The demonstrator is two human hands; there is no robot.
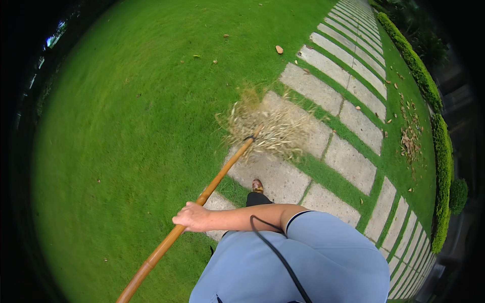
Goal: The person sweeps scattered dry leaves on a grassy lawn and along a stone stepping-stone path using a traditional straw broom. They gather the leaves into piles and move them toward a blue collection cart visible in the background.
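Note:
My right hand (192, 217) is closed around the bamboo pole of a broom (218, 178), with the arm reaching across the front of my body to the left. The pole slants from the bottom left up to a dark binding. Beyond it, the spread, pale, dry bristles (271, 125) rest over concrete paving slabs and the edge of the lawn, partly blurred. My left hand is out of view. A brown shoe (257, 186) stands on a slab just below the bristles.
A slab path (310, 87) with grass strips runs to the upper right; more slabs (382, 204) lie at lower right. Dry leaves (410, 142) are heaped near a clipped hedge (442, 151). A lone leaf (279, 49) lies on the lawn (132, 132). A black cord (278, 255) crosses my blue shirt.

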